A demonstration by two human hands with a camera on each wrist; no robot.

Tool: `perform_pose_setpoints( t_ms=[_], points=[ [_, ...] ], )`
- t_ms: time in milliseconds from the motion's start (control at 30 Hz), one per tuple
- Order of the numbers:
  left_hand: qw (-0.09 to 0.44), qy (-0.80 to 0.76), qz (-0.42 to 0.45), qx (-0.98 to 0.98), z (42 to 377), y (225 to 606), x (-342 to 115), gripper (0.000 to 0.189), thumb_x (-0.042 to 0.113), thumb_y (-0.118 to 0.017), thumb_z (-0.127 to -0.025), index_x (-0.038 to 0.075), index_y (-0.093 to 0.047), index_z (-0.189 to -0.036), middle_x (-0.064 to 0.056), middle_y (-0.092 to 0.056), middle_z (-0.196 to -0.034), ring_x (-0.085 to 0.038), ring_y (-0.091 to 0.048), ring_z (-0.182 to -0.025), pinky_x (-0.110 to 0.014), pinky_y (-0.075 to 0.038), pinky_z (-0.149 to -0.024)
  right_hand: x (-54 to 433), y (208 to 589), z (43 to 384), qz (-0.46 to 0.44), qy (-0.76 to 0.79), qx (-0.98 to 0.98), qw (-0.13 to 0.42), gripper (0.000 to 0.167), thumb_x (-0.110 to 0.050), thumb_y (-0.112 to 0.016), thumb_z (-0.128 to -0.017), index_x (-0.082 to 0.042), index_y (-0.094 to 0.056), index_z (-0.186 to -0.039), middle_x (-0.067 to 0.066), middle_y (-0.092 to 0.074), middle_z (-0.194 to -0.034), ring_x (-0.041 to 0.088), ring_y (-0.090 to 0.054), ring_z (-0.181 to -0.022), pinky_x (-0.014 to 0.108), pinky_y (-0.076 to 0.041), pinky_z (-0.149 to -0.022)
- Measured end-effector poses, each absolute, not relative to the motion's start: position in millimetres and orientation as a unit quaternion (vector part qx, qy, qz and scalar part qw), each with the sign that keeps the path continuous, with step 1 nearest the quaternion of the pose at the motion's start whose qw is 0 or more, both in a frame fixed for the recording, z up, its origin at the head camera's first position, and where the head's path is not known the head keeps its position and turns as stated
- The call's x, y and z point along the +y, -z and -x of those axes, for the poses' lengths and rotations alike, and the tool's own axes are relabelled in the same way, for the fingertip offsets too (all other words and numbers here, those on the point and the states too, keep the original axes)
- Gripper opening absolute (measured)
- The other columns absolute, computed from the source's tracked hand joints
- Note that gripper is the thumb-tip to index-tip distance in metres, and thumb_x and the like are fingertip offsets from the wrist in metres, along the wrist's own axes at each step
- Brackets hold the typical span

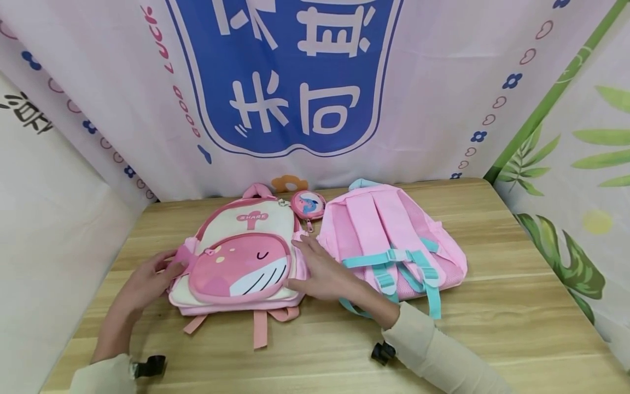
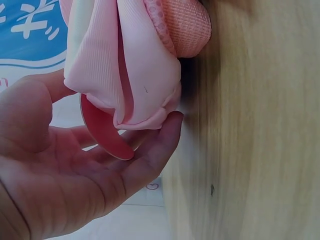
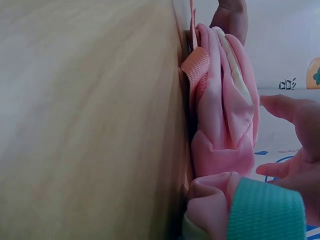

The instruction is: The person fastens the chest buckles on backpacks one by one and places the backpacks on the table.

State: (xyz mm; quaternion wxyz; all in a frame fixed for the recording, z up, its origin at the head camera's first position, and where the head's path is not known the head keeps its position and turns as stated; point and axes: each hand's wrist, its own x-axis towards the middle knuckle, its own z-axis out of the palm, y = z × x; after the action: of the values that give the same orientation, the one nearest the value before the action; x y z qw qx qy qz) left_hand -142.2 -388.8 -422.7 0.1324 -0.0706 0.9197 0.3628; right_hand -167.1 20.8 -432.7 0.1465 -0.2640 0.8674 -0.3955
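A pink and cream backpack [image 1: 231, 219] with a smiling whale on its front pocket lies face up on the table. At its left side, my left hand [image 1: 152, 279] holds the edge by the whale's tail [image 1: 183, 256], thumb over the front and fingertips round the lower edge. In the left wrist view, the red underside of the tail flap [image 2: 102, 132] hangs against the fingers. My right hand [image 1: 322, 276] is at the other side, thumb and fingers spread. Its fingertips stand slightly off the bag's pink side [image 3: 220, 110] in the right wrist view.
A second pink backpack [image 1: 354, 219] with turquoise straps [image 1: 366, 259] lies straps up on the right, partly under my right forearm. A small round pouch [image 1: 308, 204] sits between the bags. Loose straps [image 1: 260, 328] trail toward me on the wooden table [image 1: 492, 328]. A printed curtain [image 1: 433, 109] hangs behind.
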Motion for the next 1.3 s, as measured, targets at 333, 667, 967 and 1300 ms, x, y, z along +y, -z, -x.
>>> perform_pose_setpoints(
  t_ms=[333,667,967,1300],
  points=[
    [0.109,-0.349,0.052,0.929,140.0,417.9,-390.5,0.078,0.046,-0.049,-0.113,-0.007,-0.026,-0.166,-0.039,-0.042,-0.159,-0.050,-0.051,-0.137,-0.011,-0.047,-0.078,17.1,436.3,162.1,0.222,0.414,0.872,0.140,0.091,-0.045,-0.075,-0.097,-0.013,-0.031,-0.169,0.023,-0.017,-0.177,0.041,-0.031,-0.161,0.063,-0.038,-0.125],
    [0.068,-0.362,0.080,0.926,136.7,406.7,-387.6,0.081,0.053,-0.051,-0.111,0.001,-0.028,-0.168,-0.036,-0.040,-0.162,-0.053,-0.045,-0.141,-0.009,-0.044,-0.077,15.2,436.4,161.5,0.240,0.414,0.866,0.143,0.078,-0.050,-0.074,-0.098,-0.027,-0.042,-0.165,0.026,-0.011,-0.179,0.046,-0.018,-0.165,0.075,-0.033,-0.122],
    [-0.018,-0.377,0.072,0.923,137.1,388.4,-376.9,0.070,0.046,-0.058,-0.110,0.003,-0.043,-0.163,-0.033,-0.049,-0.158,-0.032,-0.056,-0.130,-0.001,-0.043,-0.077,14.3,436.9,161.3,0.253,0.413,0.865,0.134,0.072,-0.046,-0.073,-0.099,-0.024,-0.047,-0.163,0.023,-0.010,-0.180,0.046,-0.023,-0.163,0.074,-0.033,-0.122],
    [-0.071,-0.442,0.004,0.894,129.0,373.3,-377.7,0.060,0.025,-0.063,-0.108,0.005,-0.046,-0.162,0.007,-0.059,-0.139,0.008,-0.056,-0.110,-0.003,-0.051,-0.086,11.5,437.5,163.5,0.260,0.421,0.861,0.121,0.074,-0.040,-0.077,-0.095,-0.018,-0.049,-0.161,0.017,-0.040,-0.168,0.037,-0.043,-0.152,0.062,-0.040,-0.124]
  ],
)
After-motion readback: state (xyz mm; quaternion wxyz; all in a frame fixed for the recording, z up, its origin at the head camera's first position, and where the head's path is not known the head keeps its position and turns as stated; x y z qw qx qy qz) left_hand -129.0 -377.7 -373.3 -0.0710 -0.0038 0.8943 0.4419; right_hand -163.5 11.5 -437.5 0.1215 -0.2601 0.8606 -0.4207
